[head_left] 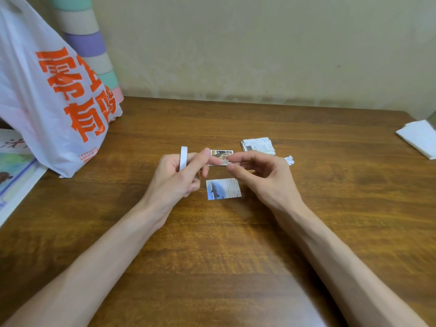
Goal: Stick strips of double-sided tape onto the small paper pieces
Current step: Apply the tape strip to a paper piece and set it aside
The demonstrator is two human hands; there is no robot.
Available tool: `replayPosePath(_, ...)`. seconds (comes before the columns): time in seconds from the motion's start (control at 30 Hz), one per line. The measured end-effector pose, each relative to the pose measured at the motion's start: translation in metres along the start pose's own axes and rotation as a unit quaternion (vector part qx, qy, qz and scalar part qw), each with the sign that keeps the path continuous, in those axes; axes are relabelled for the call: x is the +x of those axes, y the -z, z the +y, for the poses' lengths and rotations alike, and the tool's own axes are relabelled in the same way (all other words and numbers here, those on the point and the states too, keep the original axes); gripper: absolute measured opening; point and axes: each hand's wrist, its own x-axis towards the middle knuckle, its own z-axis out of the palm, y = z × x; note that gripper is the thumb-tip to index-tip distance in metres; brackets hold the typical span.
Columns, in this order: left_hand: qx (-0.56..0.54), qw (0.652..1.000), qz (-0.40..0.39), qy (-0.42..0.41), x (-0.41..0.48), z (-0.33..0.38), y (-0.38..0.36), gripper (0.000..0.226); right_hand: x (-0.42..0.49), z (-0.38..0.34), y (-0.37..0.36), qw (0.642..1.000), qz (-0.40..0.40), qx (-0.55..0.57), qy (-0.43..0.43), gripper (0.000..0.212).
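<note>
Nearest us on the wooden table [212, 256], a whale-picture piece [223, 188] is lying flat. Just beyond it, our left hand [174, 178] is gripping the white tape roll [183, 158], forefinger touching a second paper piece [220, 156], while our right hand [262, 175] is pinching that piece's right corner. Farther back, a stack of cut pieces [258, 145] is lying.

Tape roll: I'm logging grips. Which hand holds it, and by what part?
The left hand grips the tape roll by its lower part, its upper half standing clear above the fingers. Whether the right hand pinches anything cannot be told.
</note>
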Motion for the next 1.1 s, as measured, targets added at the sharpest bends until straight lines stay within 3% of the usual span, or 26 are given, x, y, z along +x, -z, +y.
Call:
replayPosePath(0.4, 0.007, 1.0, 0.003, 0.001, -0.001, 0.002, -0.001, 0.033, 0.004, 0.008, -0.002, 1.0, -0.009, -0.003, 0.023, 0.014)
replayPosePath(0.63, 0.04, 0.998, 0.049, 0.009, 0.002, -0.005, 0.0, 0.033, 0.001, 0.005, -0.01, 1.0, -0.003, -0.005, 0.011, 0.014)
replayPosePath(0.77, 0.036, 0.993, 0.112, 0.006, 0.009, -0.004, 0.014, 0.016, -0.003, 0.003, -0.002, 0.999, 0.013, 0.003, -0.039, 0.018)
replayPosePath(0.87, 0.046, 0.99, 0.13, -0.019, 0.012, -0.002, 0.025, 0.022, -0.003, 0.003, 0.002, 0.999, 0.008, -0.01, -0.047, 0.024)
replayPosePath(0.97, 0.129, 0.983, 0.107, -0.073, 0.012, 0.0, 0.026, 0.021, -0.001, 0.001, 0.002, 0.997, -0.014, -0.02, -0.075, 0.033)
replayPosePath(1.1, 0.24, 0.965, -0.031, -0.104, 0.012, -0.001, 0.029, 0.028, 0.004, -0.003, 0.004, 0.985, -0.07, -0.037, -0.15, 0.038)
